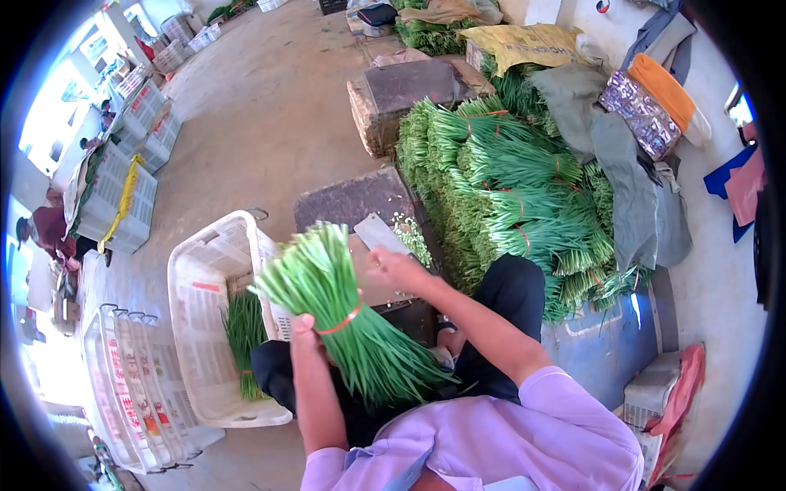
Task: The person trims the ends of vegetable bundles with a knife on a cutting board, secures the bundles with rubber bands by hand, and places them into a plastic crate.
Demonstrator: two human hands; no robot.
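Observation:
My left hand is wrapped round a thick bundle of green stalks, tied with an orange band. The bundle tilts, its pale cut ends up and to the left, its leafy ends over my lap. Just right of it, my right hand is closed at the lower end of a flat metal blade, over a board. Whitish-green trimmings lie beside the blade.
A white plastic crate with another green bundle stands at the left, near nested crates. Tied bundles are piled at the right. A dark-topped box is ahead. Another person is at far left.

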